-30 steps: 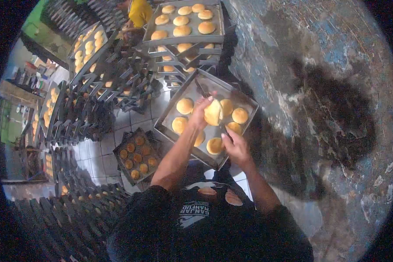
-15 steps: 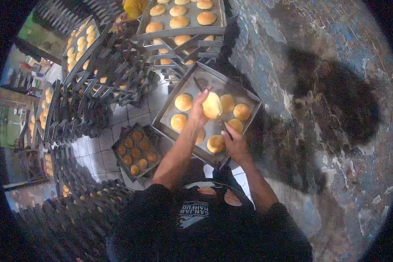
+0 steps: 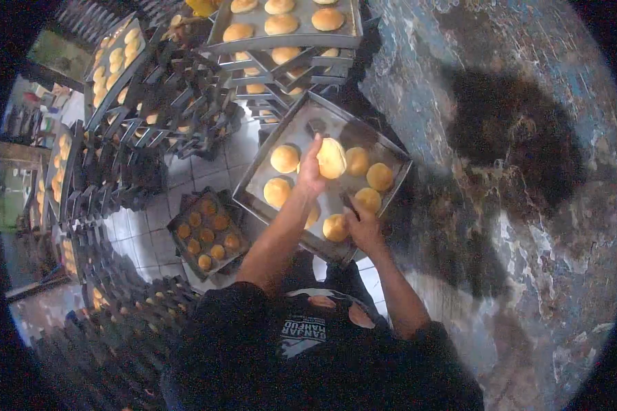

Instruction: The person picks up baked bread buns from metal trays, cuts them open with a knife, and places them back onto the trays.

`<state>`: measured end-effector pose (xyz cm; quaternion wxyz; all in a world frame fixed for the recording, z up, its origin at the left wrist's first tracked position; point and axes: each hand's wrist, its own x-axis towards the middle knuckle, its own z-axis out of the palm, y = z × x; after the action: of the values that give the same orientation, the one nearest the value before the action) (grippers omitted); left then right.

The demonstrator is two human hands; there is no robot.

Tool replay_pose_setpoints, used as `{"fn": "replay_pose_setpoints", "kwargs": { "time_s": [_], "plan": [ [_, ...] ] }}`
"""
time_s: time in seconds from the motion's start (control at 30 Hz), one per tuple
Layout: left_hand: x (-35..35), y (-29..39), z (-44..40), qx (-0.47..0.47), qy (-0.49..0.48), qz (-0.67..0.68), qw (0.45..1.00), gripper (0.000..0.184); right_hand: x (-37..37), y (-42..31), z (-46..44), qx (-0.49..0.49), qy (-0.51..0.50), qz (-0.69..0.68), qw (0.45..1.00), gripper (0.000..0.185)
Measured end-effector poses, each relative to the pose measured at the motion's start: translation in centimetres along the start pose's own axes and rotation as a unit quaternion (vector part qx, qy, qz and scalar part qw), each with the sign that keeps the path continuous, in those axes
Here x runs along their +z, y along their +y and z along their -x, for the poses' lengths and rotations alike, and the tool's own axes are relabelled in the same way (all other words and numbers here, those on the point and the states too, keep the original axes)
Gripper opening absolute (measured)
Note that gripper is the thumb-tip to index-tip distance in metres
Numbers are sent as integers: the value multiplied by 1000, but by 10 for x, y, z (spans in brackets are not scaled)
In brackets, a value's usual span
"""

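Observation:
My left hand (image 3: 312, 168) is closed around a round golden bun (image 3: 332, 159), lifted over a metal baking tray (image 3: 258, 161). A pale line runs along the bun's right edge. Lower right of it, my right hand (image 3: 365, 226) grips what looks like a knife (image 3: 350, 203); its dark handle shows, its blade is hard to make out. Several more buns lie in the tray, among them one bun (image 3: 284, 159) left of my left hand and another bun (image 3: 336, 227) beside my right fingers. My left forearm partly covers one bun.
Ahead stands a stack of bun trays (image 3: 281, 42) on crossed metal racks. More racked trays (image 3: 116, 65) fill the left side. A small tray of browner buns (image 3: 209, 233) sits low on the tiled floor (image 3: 144, 236). A worn, peeling wall (image 3: 528, 274) is on the right.
My left hand and the bun have shifted slightly up and left, and the bun has turned a little. My right hand has moved slightly down, away from the bun. The view has shifted slightly.

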<state>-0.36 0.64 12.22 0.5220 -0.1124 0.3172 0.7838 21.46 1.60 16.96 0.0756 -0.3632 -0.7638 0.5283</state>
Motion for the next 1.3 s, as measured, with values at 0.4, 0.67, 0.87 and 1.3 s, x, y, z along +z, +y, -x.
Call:
{"fn": "replay_pose_setpoints", "kwargs": {
  "time_s": [0.4, 0.67, 0.87, 1.3],
  "plan": [
    [-29, 47, -40, 277, 314, -371, 829, 67, -40, 41, 180, 198, 26, -5, 980, 42],
    [-161, 20, 195, 314, 404, -486, 709, 65, 13, 30, 96, -56, -82, 27, 995, 25],
    [-378, -41, 349, 127, 557, -234, 787, 60, 83, -22, 86, -75, -328, -51, 940, 15],
    [-692, -130, 263, 63, 548, 243, 798, 76, 254, 30, 165, 187, -461, 269, 824, 24]
  ]
}}
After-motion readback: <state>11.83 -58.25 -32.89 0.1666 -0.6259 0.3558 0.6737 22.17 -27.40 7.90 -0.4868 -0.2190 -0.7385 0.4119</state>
